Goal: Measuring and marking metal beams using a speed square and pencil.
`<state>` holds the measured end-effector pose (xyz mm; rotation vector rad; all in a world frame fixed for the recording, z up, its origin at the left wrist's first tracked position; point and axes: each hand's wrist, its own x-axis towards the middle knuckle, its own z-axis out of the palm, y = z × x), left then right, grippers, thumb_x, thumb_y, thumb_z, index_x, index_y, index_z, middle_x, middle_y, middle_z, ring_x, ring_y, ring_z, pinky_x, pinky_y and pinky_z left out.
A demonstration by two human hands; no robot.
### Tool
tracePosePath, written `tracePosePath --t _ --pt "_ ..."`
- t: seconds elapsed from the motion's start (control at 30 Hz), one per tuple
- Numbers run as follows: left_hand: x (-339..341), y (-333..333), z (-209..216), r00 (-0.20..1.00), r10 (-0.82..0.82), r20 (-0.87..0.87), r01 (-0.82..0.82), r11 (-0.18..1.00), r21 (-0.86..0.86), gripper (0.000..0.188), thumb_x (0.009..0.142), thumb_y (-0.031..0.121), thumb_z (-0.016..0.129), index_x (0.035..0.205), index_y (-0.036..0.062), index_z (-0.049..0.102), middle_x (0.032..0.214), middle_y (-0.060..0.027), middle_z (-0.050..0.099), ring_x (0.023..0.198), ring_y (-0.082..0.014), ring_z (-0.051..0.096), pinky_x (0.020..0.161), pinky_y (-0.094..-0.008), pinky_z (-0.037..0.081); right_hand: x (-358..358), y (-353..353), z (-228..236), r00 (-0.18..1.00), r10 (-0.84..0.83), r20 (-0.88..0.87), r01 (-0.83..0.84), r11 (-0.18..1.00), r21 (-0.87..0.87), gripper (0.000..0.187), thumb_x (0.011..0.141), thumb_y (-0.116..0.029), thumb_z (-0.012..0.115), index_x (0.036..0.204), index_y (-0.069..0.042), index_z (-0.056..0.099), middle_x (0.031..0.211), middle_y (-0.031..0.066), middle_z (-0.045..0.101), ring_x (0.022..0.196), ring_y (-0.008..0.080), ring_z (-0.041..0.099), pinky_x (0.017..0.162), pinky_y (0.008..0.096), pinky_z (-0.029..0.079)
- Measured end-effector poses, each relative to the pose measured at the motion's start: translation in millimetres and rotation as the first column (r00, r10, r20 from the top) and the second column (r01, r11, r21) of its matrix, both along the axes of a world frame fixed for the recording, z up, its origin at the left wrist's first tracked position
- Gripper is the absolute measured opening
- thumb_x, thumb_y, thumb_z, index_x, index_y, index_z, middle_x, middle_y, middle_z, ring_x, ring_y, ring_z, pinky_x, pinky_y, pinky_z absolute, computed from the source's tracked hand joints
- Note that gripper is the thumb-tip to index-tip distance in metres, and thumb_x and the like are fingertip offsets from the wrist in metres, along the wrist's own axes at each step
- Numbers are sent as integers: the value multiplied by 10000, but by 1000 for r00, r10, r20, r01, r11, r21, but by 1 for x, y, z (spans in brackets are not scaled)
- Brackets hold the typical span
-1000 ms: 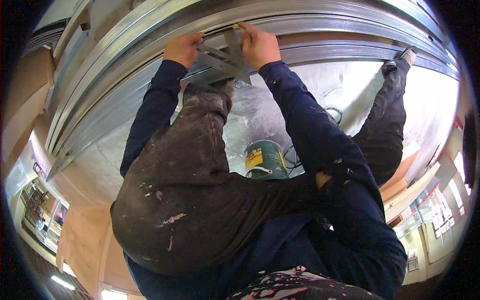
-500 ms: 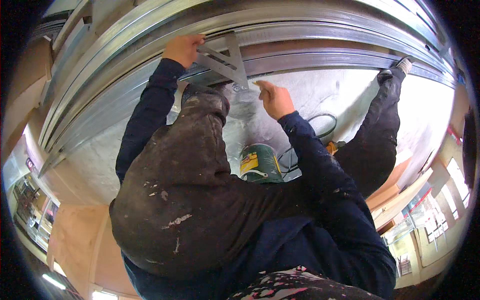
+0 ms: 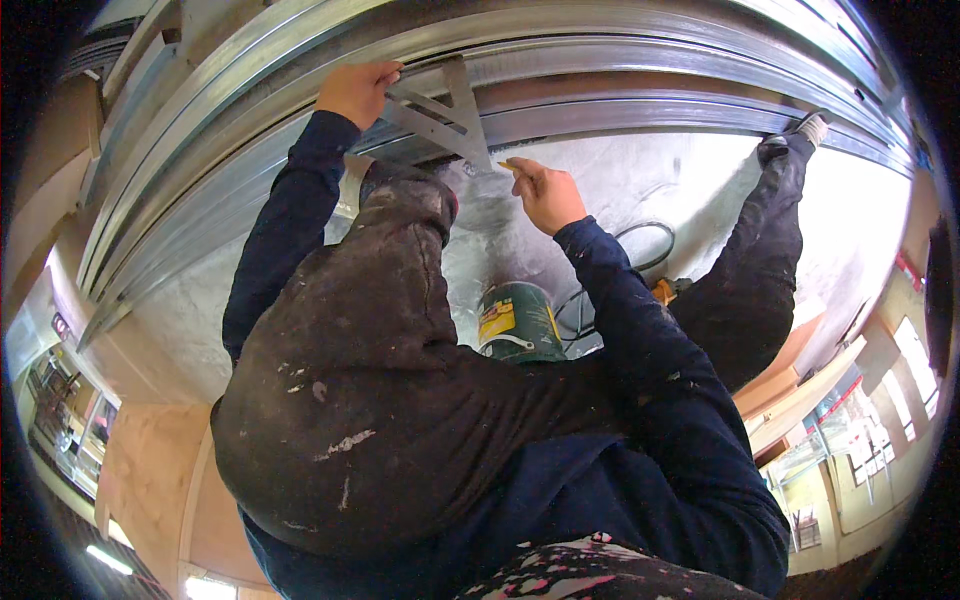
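My left hand [image 3: 352,97] is closed on the upper left part of a flat metal triangular square [image 3: 463,106]. The square lies across long metal channels [image 3: 620,116], one corner reaching past their near edge. Just right of that corner, my right hand [image 3: 549,200] pinches a short, thin yellowish stick [image 3: 506,165] that looks like a pencil. Its tip points left toward the square and stays slightly apart from it. My bent left knee and boot are just below the square.
A green bucket [image 3: 519,318] with a yellow label stands between my legs on the pale, smeared floor [image 3: 500,250]. A black cable [image 3: 652,262] loops beside it to the right. My right foot [image 3: 800,135] is against the channels at far right. Wooden boards [image 3: 800,400] lie at the lower right.
My left hand and the square have shifted slightly left and up. The stick in my right hand has come a little left and now lies flatter. The bucket has barely moved in view.
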<state>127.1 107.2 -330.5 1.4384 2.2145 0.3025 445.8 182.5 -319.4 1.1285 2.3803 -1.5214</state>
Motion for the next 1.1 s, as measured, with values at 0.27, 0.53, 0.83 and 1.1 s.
tracePosePath --t 0.27,0.53,0.83,1.1 --pt "1 0 -9 1000 14 28 -15 999 44 213 871 229 575 1039 165 689 932 -131 668 853 -362 624 751 -439 506 -14 5 2 996 -74 -47 77 996 54 230 883 -116 521 1085 -87 626 774 190 646 730 375 636 664 423 515" --pt "6 -1 -5 998 55 22 -56 997 47 234 835 169 586 1044 180 691 924 -85 689 853 -324 644 759 -413 517 -54 18 9 973 -151 -177 190 954 232 234 911 -133 521 1117 -100 628 744 131 666 690 279 668 636 347 518" --pt "7 -3 -13 999 38 -5 -38 994 100 248 804 117 579 1016 167 697 930 -80 689 860 -315 645 759 -404 516 -105 36 -4 954 -177 -243 254 906 338 222 872 -125 550 1070 -110 648 746 152 648 703 329 649 630 384 511" --pt "1 -12 -21 1000 2 -23 0 996 89 288 794 88 568 1049 165 676 960 -103 680 869 -326 640 773 -418 516 -65 22 -10 992 126 -1 -119 938 325 230 860 -99 537 1058 -104 654 738 149 650 699 322 655 636 377 519"
